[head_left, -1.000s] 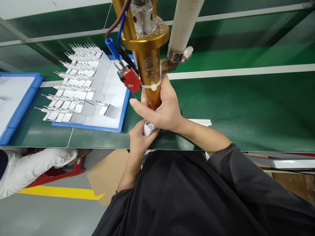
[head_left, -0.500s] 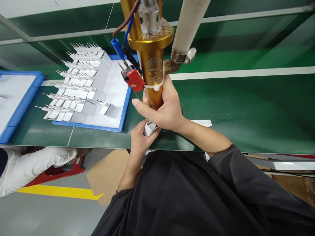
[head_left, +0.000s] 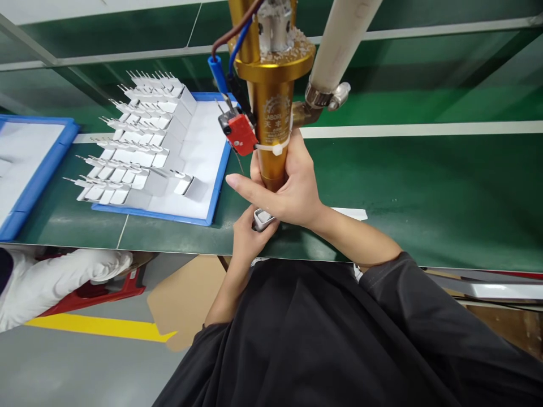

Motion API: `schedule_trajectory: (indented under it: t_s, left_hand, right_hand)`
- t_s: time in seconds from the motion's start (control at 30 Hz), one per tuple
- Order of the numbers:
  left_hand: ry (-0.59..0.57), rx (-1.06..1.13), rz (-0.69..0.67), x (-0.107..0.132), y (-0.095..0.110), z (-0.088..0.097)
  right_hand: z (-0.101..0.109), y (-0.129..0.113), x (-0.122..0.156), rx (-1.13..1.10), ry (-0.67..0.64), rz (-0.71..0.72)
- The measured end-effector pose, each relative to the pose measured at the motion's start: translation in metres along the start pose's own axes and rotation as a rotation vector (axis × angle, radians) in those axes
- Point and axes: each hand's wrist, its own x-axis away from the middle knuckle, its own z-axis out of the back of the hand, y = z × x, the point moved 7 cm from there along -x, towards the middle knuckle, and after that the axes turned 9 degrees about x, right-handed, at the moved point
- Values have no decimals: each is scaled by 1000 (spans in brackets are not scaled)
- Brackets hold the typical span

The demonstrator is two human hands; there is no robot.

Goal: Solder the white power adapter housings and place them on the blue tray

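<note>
My right hand (head_left: pixel 299 195) is wrapped round the lower barrel of a gold cylindrical tool (head_left: pixel 275 118), its thumb stretched out to the left. The tool hangs upright over the table, with a red and black switch (head_left: pixel 241 134) strapped to its side by a white cable tie. Below it, my left hand (head_left: pixel 249 237) grips a small white plug-charger housing (head_left: pixel 263 218) close to the table's front edge. The housing's open end faces up, and my right hand covers part of it. Whether the tool's tip touches the housing is hidden.
On the left, a blue-rimmed tray (head_left: pixel 211 198) bears rows of white plug chargers (head_left: pixel 139 141) with pins; one charger (head_left: pixel 184 185) stands apart. Another blue-rimmed tray (head_left: pixel 68 133) lies further left. A pale hose (head_left: pixel 345 45) joins the tool. A white strip (head_left: pixel 351 213) lies right of my wrist.
The view has shifted slightly, so the tool and hands appear a little further right. The charger housing looks tilted and turned a little in my left hand. Both grips stay as they were.
</note>
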Motion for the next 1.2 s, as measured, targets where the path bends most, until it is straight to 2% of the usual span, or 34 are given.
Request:
schedule_trajectory:
  t_s: [0.23,0.33,0.5,0.6,0.73,0.83,1.0,1.1,1.2]
  left_hand:
    - [-23,256,101,6,-11,-41]
    - [37,343,97,8,-8,-50]
    - [153,388,77,7,-4,-49]
    - [153,422,67,6,-5,-49]
    - [158,434,75,7,-8,-51]
    - [146,423,95,7,-10,-53]
    - [124,407,37,2,-1,-49]
    - [88,293,-7,-3,3,-41]
    - [54,48,-26,-6,-2,-31]
  right_hand:
    - [-2,-6,6,-1,-42,-50]
    - [-1,-9,7,-7,-40,-64]
    - [-1,-8,9,-19,-57,-71]
    - [1,-6,9,-43,-18,-53]
    - [-2,-2,8,-30,-53,-97]
    - [0,-4,8,-13,-29,-74]
    - [0,-7,8,-37,-65,-53]
    - [2,-4,4,-86,-53,-28]
    - [6,8,-5,-114,-31,-45]
